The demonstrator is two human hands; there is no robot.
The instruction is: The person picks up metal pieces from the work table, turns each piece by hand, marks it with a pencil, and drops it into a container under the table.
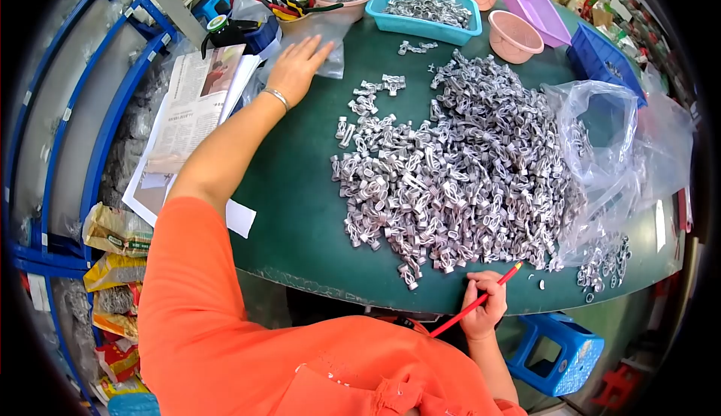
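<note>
My left hand (297,68), with a bracelet on its wrist, reaches to the far left of the green table (293,191). Its fingers are stretched out over a clear plastic bag (332,64), and it grips nothing. Near the table's front edge, my right hand (487,305) is closed around a red pencil (454,318), which slants up to the right. A large heap of small grey metal parts (466,183) with loops lies between the two hands. A few of these parts are scattered at the heap's left and far sides.
Newspaper and white sheets (191,93) lie at left, beside a blue shelf rack (113,100). Behind the heap stand a turquoise basket (428,31) of parts, pink bowls (515,37) and a blue bin (604,63). A clear bag (601,161) lies right; a blue stool (559,356) stands below.
</note>
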